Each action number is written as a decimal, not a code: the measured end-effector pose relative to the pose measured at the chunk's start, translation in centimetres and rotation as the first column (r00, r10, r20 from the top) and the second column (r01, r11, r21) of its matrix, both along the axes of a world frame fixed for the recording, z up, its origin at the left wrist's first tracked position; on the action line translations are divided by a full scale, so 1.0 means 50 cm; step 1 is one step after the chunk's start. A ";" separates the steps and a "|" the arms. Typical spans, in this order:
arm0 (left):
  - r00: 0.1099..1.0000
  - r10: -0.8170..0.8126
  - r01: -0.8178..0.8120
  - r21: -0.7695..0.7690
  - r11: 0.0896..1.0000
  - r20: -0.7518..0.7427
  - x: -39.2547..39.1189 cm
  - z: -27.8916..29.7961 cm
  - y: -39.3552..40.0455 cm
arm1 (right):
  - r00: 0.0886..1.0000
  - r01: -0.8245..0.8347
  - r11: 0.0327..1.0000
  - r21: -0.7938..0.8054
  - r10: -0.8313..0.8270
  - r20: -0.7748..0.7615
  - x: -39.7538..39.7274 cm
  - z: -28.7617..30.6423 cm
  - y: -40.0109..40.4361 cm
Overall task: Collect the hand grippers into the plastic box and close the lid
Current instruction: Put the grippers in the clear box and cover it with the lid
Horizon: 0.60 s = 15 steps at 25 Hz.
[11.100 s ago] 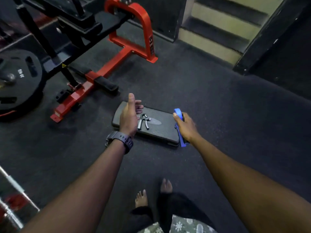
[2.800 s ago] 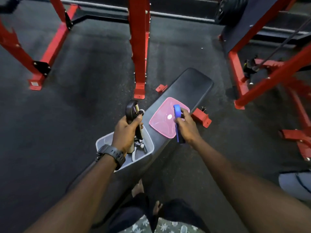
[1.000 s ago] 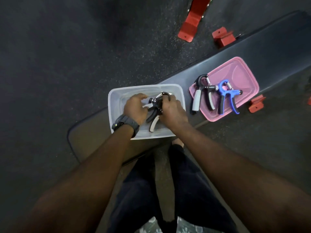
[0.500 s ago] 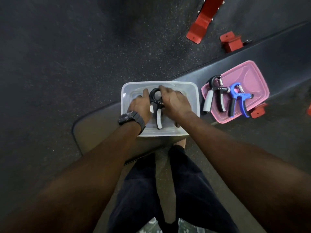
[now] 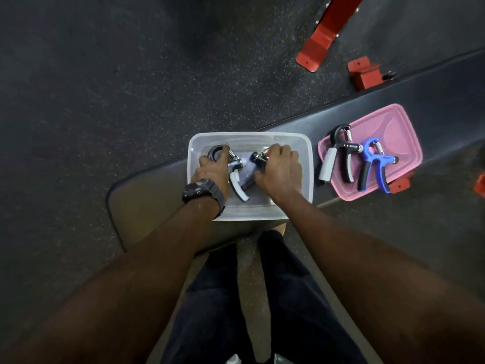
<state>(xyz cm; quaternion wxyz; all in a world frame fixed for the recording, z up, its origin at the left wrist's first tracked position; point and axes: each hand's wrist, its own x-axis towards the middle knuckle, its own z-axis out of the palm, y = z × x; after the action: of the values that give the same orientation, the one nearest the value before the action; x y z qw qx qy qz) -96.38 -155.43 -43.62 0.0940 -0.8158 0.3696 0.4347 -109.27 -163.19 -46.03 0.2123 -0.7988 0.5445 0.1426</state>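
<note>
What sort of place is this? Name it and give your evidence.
Most likely a gym: a padded black workout bench, red steel equipment feet on speckled rubber flooring, and spring hand grippers being packed into a clear plastic box.

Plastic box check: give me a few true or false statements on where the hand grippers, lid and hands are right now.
1. Both hands are inside the plastic box. True.
2. The pink lid is closed on the box. False: it lies beside the box on the bench.
3. The blue hand gripper lies on the lid. True.
4. The left hand is empty. False: it holds a black hand gripper.
5. Only one gripper rests on the lid. False: a black and grey gripper lies there too.
</note>
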 end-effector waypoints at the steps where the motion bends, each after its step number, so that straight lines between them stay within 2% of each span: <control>1: 1.000 -0.011 0.011 0.014 1.000 0.012 -0.002 -0.003 -0.001 | 0.999 0.026 0.999 -0.038 -0.028 -0.035 -0.015 -0.004 0.010; 3: 1.000 -0.023 0.022 0.033 0.999 0.021 -0.003 -0.011 -0.004 | 0.998 0.049 0.997 -0.059 -0.051 -0.027 -0.019 -0.016 0.023; 8: 0.996 -0.080 0.080 0.002 0.997 0.037 -0.014 -0.024 -0.004 | 0.999 0.047 0.998 0.034 -0.046 -0.018 -0.003 -0.043 0.021; 15: 0.985 -0.114 0.120 -0.041 0.992 0.129 -0.016 -0.052 0.007 | 0.990 -0.131 0.985 0.114 0.122 0.077 -0.040 -0.049 0.019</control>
<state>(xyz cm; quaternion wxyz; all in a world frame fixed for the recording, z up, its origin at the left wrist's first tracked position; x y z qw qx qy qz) -97.19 -155.07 -46.23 0.1225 -0.8205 0.4209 0.3668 -111.29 -162.22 -48.49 0.2686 -0.8223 0.4755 0.1599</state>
